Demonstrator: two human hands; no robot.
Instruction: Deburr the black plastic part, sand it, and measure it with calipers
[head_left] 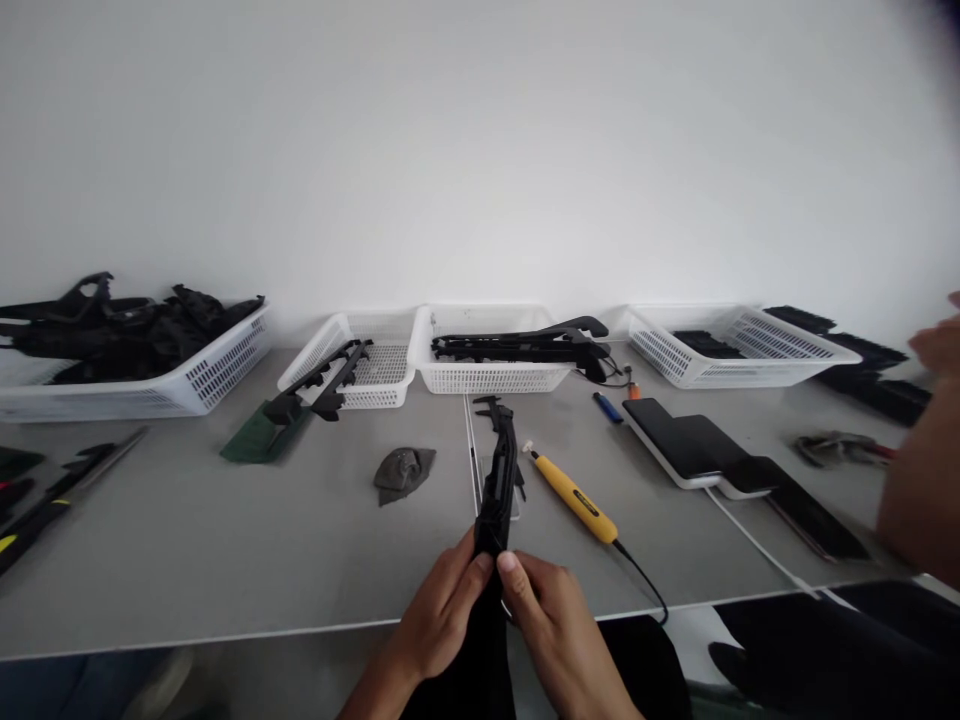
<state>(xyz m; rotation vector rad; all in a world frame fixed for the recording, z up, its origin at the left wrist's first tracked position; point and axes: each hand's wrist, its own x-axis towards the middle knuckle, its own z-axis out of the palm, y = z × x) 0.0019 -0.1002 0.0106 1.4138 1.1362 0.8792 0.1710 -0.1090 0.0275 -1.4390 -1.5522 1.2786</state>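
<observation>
Left hand: the left hand (442,612) is at the near edge of the table (225,570). Its thumb and fingers are closed in a pinch on the left side of the long black part (498,480).
Right hand: the right hand (551,615) is just beside the left, its thumb tip pressed on the same part from the right. The fingers are curled under, and the two thumbs nearly meet.
Long black part: held near the middle of the table's near edge, it runs away from the person toward the far side. The far end lies low over the table – whether it touches, I cannot tell. The near end drops below the edge between the wrists.
Yellow-handled tool (576,497): lies just right of the part, at a slant, with a black cord trailing off toward the near edge.
Grey scrap (403,472): crumpled on the table, left of the part.
Baskets: four white ones stand along the far wall. The far-left basket (217,378) is heaped with black pieces; the middle basket (487,379), straight beyond the part, holds long black parts.
Dark devices (697,445): on a white pad, right of the yellow tool.
Co-worker's arm (919,480): at the right edge – apart from the person's hands.
Hand tools (52,500): at the far-left edge.
</observation>
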